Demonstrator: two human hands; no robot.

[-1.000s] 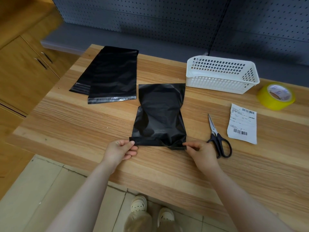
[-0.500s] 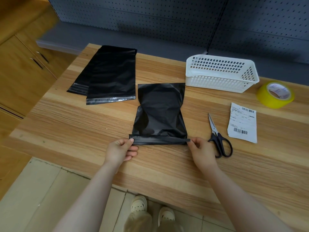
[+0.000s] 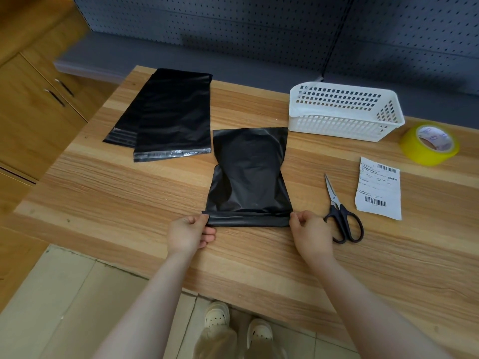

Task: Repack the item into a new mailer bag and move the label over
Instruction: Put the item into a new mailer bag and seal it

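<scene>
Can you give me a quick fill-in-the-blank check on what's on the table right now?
1. Both hands pinch the near flap of the black ____.
2. The scissors lie between the filled bag and the ____.
3. The tape roll is ____ in colour.
4. Right of the spare mailers stands a white ____.

Missing words: bag; label; yellow; basket

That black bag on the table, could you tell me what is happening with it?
A person is closing the filled black bag: the left hand and right hand each pinch an end of its folded near flap. The label lies loose on the table, not yet stuck on, beside the scissors. Spare bags, a white basket and yellow tape sit further back.
</scene>
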